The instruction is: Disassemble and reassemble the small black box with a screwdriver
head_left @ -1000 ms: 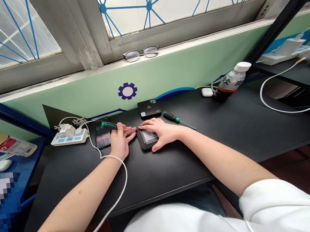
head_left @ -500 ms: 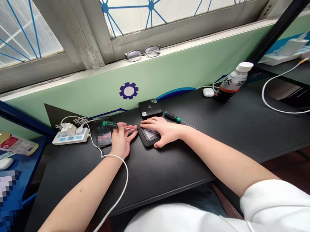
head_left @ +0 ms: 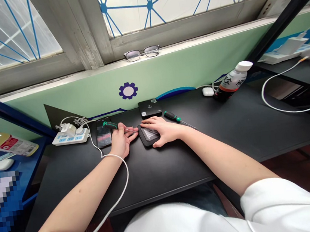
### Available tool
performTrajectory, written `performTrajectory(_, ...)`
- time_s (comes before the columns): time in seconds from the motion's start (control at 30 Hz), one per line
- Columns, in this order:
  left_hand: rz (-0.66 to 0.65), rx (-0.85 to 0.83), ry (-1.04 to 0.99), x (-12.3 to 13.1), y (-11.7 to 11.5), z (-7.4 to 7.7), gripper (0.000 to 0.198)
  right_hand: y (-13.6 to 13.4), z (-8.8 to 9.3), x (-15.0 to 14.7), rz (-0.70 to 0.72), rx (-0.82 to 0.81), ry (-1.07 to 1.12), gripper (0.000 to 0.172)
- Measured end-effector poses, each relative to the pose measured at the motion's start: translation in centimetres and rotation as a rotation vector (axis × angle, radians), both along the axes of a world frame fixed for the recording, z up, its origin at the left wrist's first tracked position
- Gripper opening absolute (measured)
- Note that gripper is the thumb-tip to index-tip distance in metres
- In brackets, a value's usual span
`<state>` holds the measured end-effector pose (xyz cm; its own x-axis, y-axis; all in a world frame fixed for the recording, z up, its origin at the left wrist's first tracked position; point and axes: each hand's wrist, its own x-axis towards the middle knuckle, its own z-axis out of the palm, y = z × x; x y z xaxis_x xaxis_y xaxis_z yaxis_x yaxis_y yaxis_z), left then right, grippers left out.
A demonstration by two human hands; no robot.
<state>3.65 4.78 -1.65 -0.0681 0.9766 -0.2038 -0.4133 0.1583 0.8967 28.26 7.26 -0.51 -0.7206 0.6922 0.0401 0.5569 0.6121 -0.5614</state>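
Observation:
My left hand (head_left: pixel 121 139) is closed on a screwdriver (head_left: pixel 110 125) with a green and black handle. Its thin shaft points right, and the tip is at the left edge of a black hard drive enclosure (head_left: pixel 146 142). Inside the enclosure a label with print partly shows. My right hand (head_left: pixel 163 129) spans the enclosure, fingers over its far side and thumb at its near edge, hiding much of it. A second screwdriver (head_left: pixel 172 116) lies on the desk just beyond that hand. Behind the enclosure sits a flat black box (head_left: pixel 150 108) with a small logo.
A phone (head_left: pixel 103 133) lies beside my left hand, near a white power strip (head_left: pixel 71 137). A white cable (head_left: pixel 127 179) crosses my left forearm. On the black desk (head_left: pixel 162 171), a dark drink bottle (head_left: pixel 231 81) and white earbud case (head_left: pixel 207 91) stand right. Glasses (head_left: pixel 142 53) rest on the sill.
Both hands hold nearly the same places. The screwdriver in my left hand has tilted very slightly, and the whole view has shifted a little.

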Motion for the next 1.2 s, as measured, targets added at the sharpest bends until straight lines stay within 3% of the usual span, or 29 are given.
performTrajectory(0.8,-0.055,-0.112,-0.022,0.2,-1.5,1.2,0.047,-0.1,-0.2,0.0,0.017,0.033,0.001,0.112)
performTrajectory(0.97,-0.16,-0.098,0.009,0.6,-2.8,0.8,0.052,0.3,0.0,0.1,-0.024,0.029,-0.023,0.111)
performTrajectory(1.07,-0.141,-0.038,0.026,1.0,-3.4,0.6,0.055,0.5,0.2,0.3,-0.031,0.014,-0.017,0.111)
performTrajectory(1.2,-0.02,0.037,0.145,0.6,-3.3,0.7,0.059,0.3,0.4,0.5,-0.032,-0.002,-0.018,0.11)
